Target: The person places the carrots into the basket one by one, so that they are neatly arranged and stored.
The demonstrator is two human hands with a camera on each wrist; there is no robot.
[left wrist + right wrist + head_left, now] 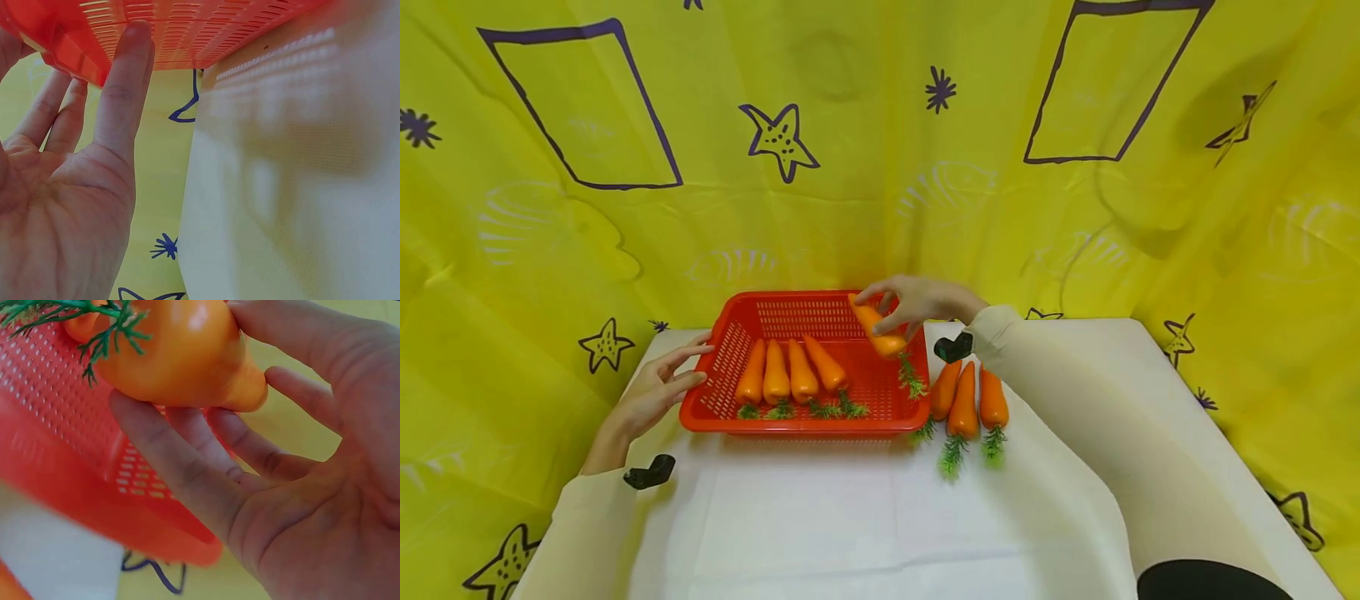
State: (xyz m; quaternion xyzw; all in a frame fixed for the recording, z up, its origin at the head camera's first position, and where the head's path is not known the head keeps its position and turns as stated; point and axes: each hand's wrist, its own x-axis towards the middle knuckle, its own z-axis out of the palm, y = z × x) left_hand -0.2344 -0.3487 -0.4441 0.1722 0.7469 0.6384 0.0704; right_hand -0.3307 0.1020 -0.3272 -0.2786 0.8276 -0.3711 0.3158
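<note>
My right hand (917, 302) pinches an orange carrot (874, 327) between thumb and fingers, over the right part of a red plastic basket (805, 425). Its green leafy top (115, 319) hangs downward. In the right wrist view the thick end of this carrot fills the space between thumb and fingertips. Several other carrots (777, 375) lie side by side in the left half of the basket, tips away from me. At the basket's left rim my left hand (651, 392) rests with its fingers extended, the thumb (122, 94) straight along the slotted wall.
Three more carrots (962, 408) lie on the white table (805, 517) just right of the basket, leafy tops toward me. A yellow curtain (865, 225) with dark drawn stars hangs right behind the basket and along both sides.
</note>
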